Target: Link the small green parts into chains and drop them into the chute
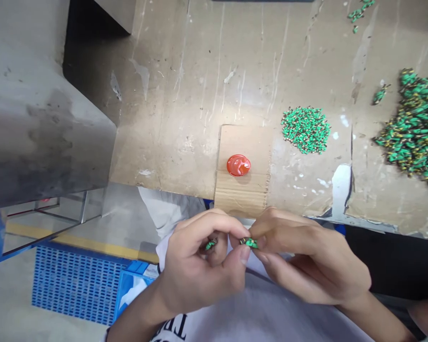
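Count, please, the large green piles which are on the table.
2: the smaller pile, to the right of the red cup, and the larger pile, cut off by the picture's right edge. Others may lie out of view.

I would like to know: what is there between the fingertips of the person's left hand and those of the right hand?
In the head view, one small green piece lies there, touched by both the left hand and the right hand.

Both hands [205,270] pinch one small green piece [250,242].
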`<state>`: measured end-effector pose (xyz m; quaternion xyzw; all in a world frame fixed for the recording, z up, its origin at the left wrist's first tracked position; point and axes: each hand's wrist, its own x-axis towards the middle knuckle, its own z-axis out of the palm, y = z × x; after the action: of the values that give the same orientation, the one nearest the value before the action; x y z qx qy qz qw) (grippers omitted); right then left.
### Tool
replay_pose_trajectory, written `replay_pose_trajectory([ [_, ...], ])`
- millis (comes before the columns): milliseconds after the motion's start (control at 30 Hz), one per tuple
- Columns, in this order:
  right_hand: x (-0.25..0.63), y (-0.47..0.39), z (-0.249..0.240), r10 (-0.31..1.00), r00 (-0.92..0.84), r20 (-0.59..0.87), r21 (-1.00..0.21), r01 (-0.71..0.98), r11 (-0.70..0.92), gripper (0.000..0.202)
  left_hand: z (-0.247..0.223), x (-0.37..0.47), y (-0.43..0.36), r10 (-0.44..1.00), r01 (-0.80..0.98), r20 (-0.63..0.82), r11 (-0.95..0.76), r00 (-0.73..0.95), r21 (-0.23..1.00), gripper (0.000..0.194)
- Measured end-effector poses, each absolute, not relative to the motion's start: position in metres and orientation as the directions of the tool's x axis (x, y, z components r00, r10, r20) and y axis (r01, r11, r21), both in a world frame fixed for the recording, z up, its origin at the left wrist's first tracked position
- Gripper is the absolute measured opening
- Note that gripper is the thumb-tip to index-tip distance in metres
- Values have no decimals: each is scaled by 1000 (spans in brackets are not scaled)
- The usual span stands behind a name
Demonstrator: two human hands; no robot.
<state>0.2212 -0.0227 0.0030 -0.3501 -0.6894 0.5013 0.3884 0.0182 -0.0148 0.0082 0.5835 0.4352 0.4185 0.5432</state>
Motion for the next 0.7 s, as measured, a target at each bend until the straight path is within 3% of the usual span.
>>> replay_pose_trajectory([
  [433,221,-26,-1,865,-456,209,-951,111,288,23,13,24,-13,969,122,-29,-1,246,993,16],
  [700,218,-25,4,884,-417,212,-941,157,300,22,17,27,-9,919,35,-305,306,251,951,9],
])
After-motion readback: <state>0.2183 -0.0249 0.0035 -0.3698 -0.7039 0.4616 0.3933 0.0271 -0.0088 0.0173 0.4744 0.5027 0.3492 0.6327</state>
